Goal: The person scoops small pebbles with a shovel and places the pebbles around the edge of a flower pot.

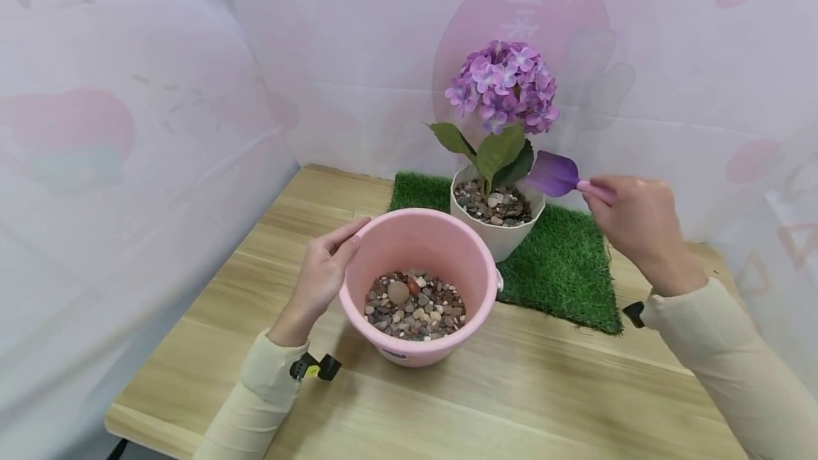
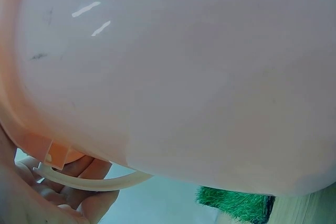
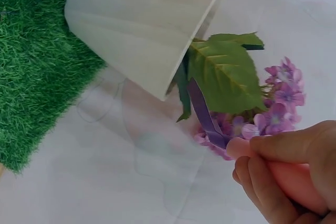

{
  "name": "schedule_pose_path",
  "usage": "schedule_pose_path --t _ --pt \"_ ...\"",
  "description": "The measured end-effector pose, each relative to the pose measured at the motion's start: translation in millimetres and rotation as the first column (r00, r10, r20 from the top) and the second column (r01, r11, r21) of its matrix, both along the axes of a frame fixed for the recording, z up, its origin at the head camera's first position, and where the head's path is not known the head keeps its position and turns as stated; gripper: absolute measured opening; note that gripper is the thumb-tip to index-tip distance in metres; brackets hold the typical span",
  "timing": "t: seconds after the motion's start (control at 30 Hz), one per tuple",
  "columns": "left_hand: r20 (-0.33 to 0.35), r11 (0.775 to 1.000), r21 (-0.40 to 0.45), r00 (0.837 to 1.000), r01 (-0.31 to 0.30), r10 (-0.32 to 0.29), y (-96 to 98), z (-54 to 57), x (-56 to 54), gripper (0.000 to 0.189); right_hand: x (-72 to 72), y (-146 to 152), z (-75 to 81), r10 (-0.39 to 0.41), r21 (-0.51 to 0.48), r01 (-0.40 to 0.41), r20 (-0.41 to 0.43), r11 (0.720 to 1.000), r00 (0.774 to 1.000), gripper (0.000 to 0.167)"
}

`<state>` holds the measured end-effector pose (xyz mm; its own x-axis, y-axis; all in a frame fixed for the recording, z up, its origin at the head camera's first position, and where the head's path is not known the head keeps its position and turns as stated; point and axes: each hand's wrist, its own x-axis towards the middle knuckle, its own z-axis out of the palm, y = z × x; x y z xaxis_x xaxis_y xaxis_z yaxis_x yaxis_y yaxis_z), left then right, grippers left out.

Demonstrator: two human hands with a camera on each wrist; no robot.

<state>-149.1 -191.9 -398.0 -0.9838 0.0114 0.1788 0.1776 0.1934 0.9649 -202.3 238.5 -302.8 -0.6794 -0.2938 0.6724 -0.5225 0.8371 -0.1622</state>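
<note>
A pink bucket [image 1: 422,222] with several mixed pebbles [image 1: 415,307] in its bottom stands on the table. My left hand [image 1: 322,272] grips its rim on the left side; in the left wrist view the fingers curl by the rim and the white handle [image 2: 100,183]. My right hand [image 1: 639,222] holds a small trowel [image 1: 554,174] by its pink handle. The trowel's purple blade is tilted over the right rim of a white flowerpot [image 1: 501,236], close to the leaves. Purple hydrangea flowers [image 1: 505,87] rise from pebbles in that pot.
Under the flowerpot lies a green artificial grass mat [image 1: 562,268], on a wooden table [image 1: 511,389]. A printed white curtain [image 1: 358,55] hangs behind the table and along its left side. The bucket stands in front of the pot, slightly left.
</note>
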Motion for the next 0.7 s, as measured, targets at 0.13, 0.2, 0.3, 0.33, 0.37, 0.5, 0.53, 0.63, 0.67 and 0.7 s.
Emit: schedule_pose_path --t 0.13,0.2,0.3,0.33,0.37,0.5,0.53,0.63,0.67,0.7 --pt "-0.002 1.000 -0.005 1.000 -0.002 0.002 0.3 0.1 -0.3 0.038 8.4 1 5.9 0.020 -0.006 -0.020 -0.007 1.000 1.000 0.014" --pt "0.000 1.000 -0.007 1.000 -0.002 0.002 0.2 0.1 0.0 0.038 13.1 1 9.9 0.030 -0.008 -0.030 -0.001 1.000 1.000 0.014" --pt "0.002 1.000 -0.007 1.000 0.001 -0.001 0.0 0.1 0.5 0.038 21.2 0 16.4 0.053 -0.016 -0.052 0.010 0.998 0.999 0.015" --pt "0.002 1.000 -0.009 1.000 0.002 -0.002 0.0 0.1 0.7 0.038 24.0 0 18.6 0.061 -0.023 -0.061 0.016 0.998 0.998 0.017" --pt "0.002 1.000 -0.010 1.000 0.002 -0.002 0.0 0.1 0.7 0.038 26.5 0 20.7 0.070 -0.030 -0.069 0.021 0.997 0.997 0.018" --pt "-0.001 1.000 -0.014 1.000 -0.002 0.002 0.4 0.1 -0.1 0.038 35.2 -2 28.3 0.113 -0.049 -0.112 0.032 0.993 0.993 0.022" --pt "-0.003 1.000 -0.013 1.000 -0.002 0.002 0.2 0.0 -0.1 0.038 36.6 -3 29.9 0.125 -0.054 -0.123 0.034 0.991 0.992 0.023" --pt "-0.006 1.000 -0.006 1.000 -0.002 0.002 0.1 -0.2 -0.4 0.038 40.5 -6 35.1 0.165 -0.047 -0.164 0.025 0.985 0.986 0.026" --pt "-0.007 1.000 -0.003 1.000 -0.001 0.001 0.1 -0.2 -0.4 0.038 41.6 -7 36.9 0.179 -0.047 -0.178 0.024 0.983 0.983 0.027" --pt "-0.008 1.000 0.000 1.000 0.000 0.000 0.2 -0.3 -0.5 0.038 42.8 -9 38.7 0.193 -0.050 -0.191 0.027 0.980 0.981 0.027"
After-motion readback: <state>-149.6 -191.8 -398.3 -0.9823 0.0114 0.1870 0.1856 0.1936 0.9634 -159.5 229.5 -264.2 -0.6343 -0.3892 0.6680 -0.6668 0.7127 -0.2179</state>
